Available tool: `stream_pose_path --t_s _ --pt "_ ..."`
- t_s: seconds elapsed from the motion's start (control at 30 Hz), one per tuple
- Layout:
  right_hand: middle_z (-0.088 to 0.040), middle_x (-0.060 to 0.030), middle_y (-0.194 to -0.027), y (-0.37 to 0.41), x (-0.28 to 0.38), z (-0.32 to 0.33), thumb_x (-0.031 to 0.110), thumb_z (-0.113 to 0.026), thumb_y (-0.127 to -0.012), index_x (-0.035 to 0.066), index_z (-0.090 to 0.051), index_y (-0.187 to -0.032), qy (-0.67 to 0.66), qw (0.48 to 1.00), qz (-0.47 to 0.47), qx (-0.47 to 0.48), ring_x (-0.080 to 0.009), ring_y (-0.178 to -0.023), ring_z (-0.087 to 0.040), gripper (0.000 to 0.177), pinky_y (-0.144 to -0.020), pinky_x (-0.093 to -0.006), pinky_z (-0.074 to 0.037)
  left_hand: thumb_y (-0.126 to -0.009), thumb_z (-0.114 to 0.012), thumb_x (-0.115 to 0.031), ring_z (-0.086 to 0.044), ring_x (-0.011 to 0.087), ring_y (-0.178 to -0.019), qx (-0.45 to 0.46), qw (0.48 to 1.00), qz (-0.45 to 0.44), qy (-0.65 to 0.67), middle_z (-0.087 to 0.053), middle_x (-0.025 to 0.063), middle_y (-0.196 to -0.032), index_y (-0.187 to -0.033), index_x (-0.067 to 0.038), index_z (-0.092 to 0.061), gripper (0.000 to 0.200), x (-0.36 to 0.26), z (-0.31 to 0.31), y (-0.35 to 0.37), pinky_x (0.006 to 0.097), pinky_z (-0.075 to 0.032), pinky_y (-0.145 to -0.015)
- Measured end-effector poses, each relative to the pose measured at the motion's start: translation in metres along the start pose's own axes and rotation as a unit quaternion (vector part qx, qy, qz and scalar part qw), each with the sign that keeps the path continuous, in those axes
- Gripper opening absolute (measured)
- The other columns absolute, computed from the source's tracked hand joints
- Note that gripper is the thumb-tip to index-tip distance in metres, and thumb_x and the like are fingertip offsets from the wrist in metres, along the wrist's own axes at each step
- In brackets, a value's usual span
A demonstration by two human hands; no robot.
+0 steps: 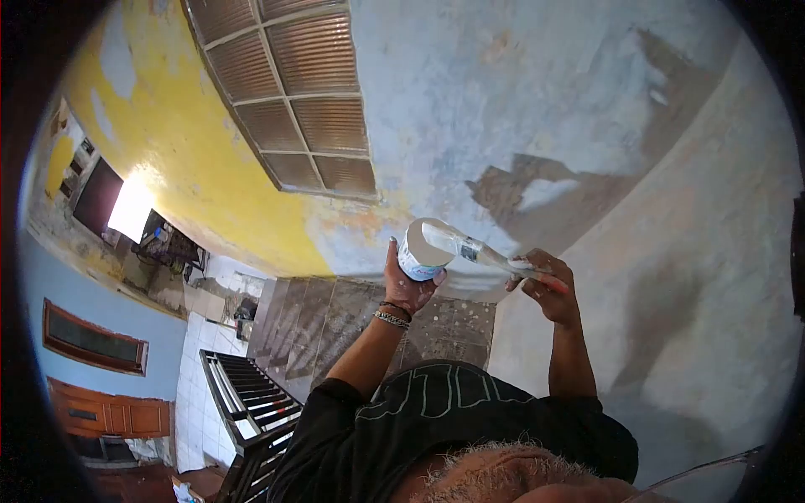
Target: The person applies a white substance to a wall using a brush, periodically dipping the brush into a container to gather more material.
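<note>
My left hand (408, 289) is wrapped round a small white tub (422, 256) with a blue-patterned label, held up in front of the wall. A brush (495, 258) with a pale, smeared handle and a red end is in my right hand (549, 289), its fingers closed round the handle. The brush's bristles (442, 238) lie over the tub's mouth, whitish and coated. How full the tub is cannot be made out. Bracelets circle my left wrist.
A patchy blue-grey wall (436, 109) stands ahead, with a gridded glass window (293, 92) and yellow wall (184, 151) to the left. Below are speckled brown steps (310, 318). A black metal railing (239, 402) stands at lower left. Another pale wall (713, 277) rises at the right.
</note>
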State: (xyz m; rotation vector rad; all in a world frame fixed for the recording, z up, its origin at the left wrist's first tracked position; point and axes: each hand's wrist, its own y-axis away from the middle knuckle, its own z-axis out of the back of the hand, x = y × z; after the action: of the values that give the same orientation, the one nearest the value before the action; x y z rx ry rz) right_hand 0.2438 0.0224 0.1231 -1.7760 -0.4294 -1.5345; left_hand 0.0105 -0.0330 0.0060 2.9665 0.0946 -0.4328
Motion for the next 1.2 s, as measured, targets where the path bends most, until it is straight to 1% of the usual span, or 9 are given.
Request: stream_pose_path --t_s 0.27,0.63,0.77,0.93,1.0,1.03,1.1,1.13,1.2 --pt "-0.059 -0.0129 -0.088 -0.045 0.004 0.055 0.023 -0.062 -0.081 -0.008 -0.052 -0.106 0.082 0.992 0.053 -0.079 -0.0224 -0.076 -0.06 0.042 -0.071 -0.0337 -0.05 -0.083 -0.034 -0.063 -0.059 0.0216 -0.089 -0.031 0.999 0.014 -0.001 -0.059 0.0046 -0.105 -0.116 -0.015 -0.051 0.061 0.001 -0.006 -0.005 0.0348 -0.051 -0.062" --pt "-0.066 -0.0077 -0.086 -0.195 0.165 0.111 0.013 -0.058 -0.085 0.0 -0.063 -0.094 0.386 0.859 0.336 -0.032 -0.013 -0.073 -0.062 0.016 -0.071 -0.0251 -0.049 -0.082 -0.037 -0.063 -0.059 0.0284 -0.089 -0.044 0.997 -0.055 0.02 -0.056 0.0116 -0.105 -0.117 -0.01 -0.048 0.064 -0.001 0.016 0.013 0.0313 -0.054 -0.052" --pt "-0.065 -0.0081 -0.083 -0.179 0.147 0.101 0.015 -0.06 -0.084 0.001 -0.063 -0.091 0.388 0.872 0.298 0.033 -0.0156 -0.069 -0.06 0.016 -0.068 -0.0262 -0.048 -0.083 -0.038 -0.06 -0.061 0.0292 -0.081 -0.101 0.99 -0.09 0.034 -0.058 0.0114 -0.098 -0.115 -0.01 -0.048 0.06 -0.006 0.018 0.034 0.0305 -0.055 -0.047" --pt "-0.062 -0.0057 -0.078 -0.195 0.109 0.087 0.011 -0.062 -0.081 -0.001 -0.06 -0.1 0.636 0.739 0.21 0.078 -0.0092 -0.067 -0.056 0.022 -0.064 -0.0239 -0.047 -0.08 -0.046 -0.059 -0.061 0.0299 -0.082 -0.109 0.986 -0.121 0.028 -0.059 0.0096 -0.097 -0.112 -0.012 -0.051 0.057 -0.009 0.036 0.056 0.0309 -0.054 -0.046" --pt "-0.064 -0.0079 -0.076 -0.214 0.129 0.093 0.017 -0.065 -0.077 0.002 -0.062 -0.087 0.505 0.839 0.198 0.034 -0.0168 -0.071 -0.058 0.018 -0.068 -0.03 -0.047 -0.08 -0.046 -0.059 -0.06 0.0298 -0.084 -0.128 0.984 -0.12 0.038 -0.059 0.0094 -0.098 -0.113 -0.012 -0.051 0.057 -0.01 0.038 0.059 0.0309 -0.054 -0.046" --pt "-0.065 -0.0061 -0.083 -0.216 0.161 0.09 0.013 -0.063 -0.081 0.0 -0.061 -0.1 0.607 0.777 0.162 0.03 -0.0103 -0.074 -0.058 0.023 -0.067 -0.0253 -0.048 -0.08 -0.047 -0.059 -0.059 0.0298 -0.085 -0.143 0.981 -0.119 0.047 -0.059 0.0092 -0.1 -0.113 -0.013 -0.051 0.057 -0.01 0.039 0.064 0.0309 -0.053 -0.047" --pt "-0.065 -0.0049 -0.085 -0.237 0.192 0.12 0.013 -0.061 -0.083 0.0 -0.061 -0.096 0.521 0.82 0.236 0.019 -0.0124 -0.079 -0.06 0.018 -0.071 -0.0267 -0.049 -0.081 -0.04 -0.061 -0.06 0.0282 -0.082 -0.148 0.98 -0.129 0.035 -0.059 0.0088 -0.099 -0.114 -0.013 -0.05 0.059 -0.009 0.041 0.07 0.0319 -0.052 -0.048" --pt "-0.06 -0.0053 -0.068 -0.226 0.22 0.084 0.01 -0.057 -0.079 0.003 -0.057 -0.07 0.436 0.854 0.28 0.034 -0.0142 -0.058 -0.054 0.011 -0.054 -0.031 -0.043 -0.083 -0.034 -0.063 -0.061 0.0266 -0.079 -0.151 0.978 -0.143 0.023 -0.06 0.0085 -0.097 -0.115 -0.013 -0.05 0.062 -0.009 0.042 0.072 0.033 -0.05 -0.05" --pt "-0.059 -0.0022 -0.067 -0.207 0.255 0.057 0.012 -0.058 -0.077 0.002 -0.058 -0.072 0.558 0.785 0.262 -0.055 -0.013 -0.061 -0.051 0.012 -0.057 -0.0289 -0.043 -0.083 -0.034 -0.063 -0.061 0.0265 -0.078 -0.164 0.976 -0.144 0.025 -0.06 0.0083 -0.097 -0.115 -0.013 -0.05 0.061 -0.01 0.039 0.077 0.0328 -0.05 -0.049"
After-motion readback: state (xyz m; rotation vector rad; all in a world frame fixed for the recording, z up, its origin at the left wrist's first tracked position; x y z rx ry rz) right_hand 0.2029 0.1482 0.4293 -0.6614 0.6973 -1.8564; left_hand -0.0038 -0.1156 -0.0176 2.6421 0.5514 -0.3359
